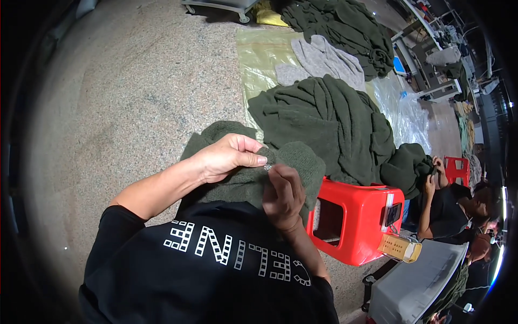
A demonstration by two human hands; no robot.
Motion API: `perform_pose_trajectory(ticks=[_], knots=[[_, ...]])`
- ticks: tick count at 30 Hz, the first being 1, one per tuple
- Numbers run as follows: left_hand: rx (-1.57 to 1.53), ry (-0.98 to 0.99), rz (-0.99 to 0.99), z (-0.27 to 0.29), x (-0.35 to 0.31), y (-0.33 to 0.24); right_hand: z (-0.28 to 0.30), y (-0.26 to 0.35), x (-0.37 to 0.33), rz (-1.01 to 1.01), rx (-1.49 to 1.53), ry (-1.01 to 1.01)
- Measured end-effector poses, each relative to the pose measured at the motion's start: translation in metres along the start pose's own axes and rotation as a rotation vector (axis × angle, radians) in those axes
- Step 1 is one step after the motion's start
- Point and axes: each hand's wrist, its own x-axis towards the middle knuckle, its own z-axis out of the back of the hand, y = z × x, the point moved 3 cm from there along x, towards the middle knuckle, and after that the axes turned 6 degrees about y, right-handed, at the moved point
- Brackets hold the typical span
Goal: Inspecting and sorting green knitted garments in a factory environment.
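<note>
Pinched the dark-green knit fabric (300, 158) closely in left hand (220, 160) before the black T-shirt (216, 281), with right hand (285, 197) too blurred to tell its grip, perhaps risking snagged loops from hasty tugging.

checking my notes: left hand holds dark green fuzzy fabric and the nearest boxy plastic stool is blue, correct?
Not blue: in the head view, the nearest boxy plastic stool is red. The left hand does hold dark green fuzzy fabric.
</note>
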Motion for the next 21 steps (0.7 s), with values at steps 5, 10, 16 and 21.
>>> perform_pose_trajectory(ticks=[5,10,16,21], knots=[[-0.011,0.007,-0.041,-0.003,0.003,0.003,0.004,-0.005,-0.001,-0.045,-0.013,0.036],[0.158,0.016,-0.112,-0.004,0.001,0.0,0.001,-0.004,-0.007,-0.033,-0.06,0.017],[0.626,-0.053,-0.146,-0.001,0.002,0.001,-0.005,-0.006,-0.015,-0.108,0.156,0.043],[0.693,-0.072,-0.141,0.001,-0.001,0.005,-0.004,-0.016,-0.014,-0.301,0.201,0.161]])
